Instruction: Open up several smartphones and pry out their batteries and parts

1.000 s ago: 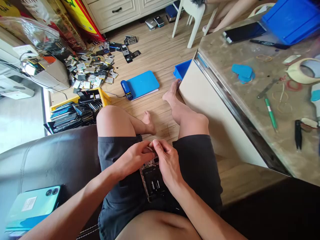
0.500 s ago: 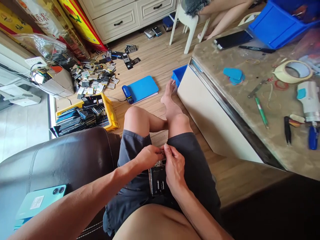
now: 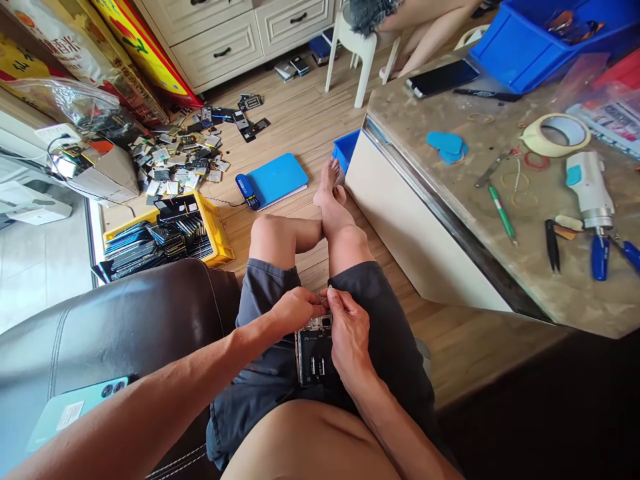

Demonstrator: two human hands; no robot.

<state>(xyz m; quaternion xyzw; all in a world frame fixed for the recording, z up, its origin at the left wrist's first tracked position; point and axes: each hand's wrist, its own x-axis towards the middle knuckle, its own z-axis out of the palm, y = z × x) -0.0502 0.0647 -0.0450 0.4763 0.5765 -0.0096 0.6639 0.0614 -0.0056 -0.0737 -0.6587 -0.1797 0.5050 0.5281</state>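
An opened phone with a black battery and its inner parts showing lies on my lap between my thighs. My left hand is closed at the phone's upper end, thumb and fingers pinched together. Beside it, touching or nearly touching, my right hand is also closed, its thumb pressed to the forefinger over the phone's top right. Whatever small piece the fingertips hold is too small to make out. The right hand covers the phone's right edge.
On the dark leather seat lies a teal phone. A table at the right bears tape, tweezers and a blue bin. A yellow crate of phone parts stands on the floor. Another person's legs show behind.
The view has shifted, so the table and floor items appear further left. Both hands stay closed together over the phone, with hardly any movement.
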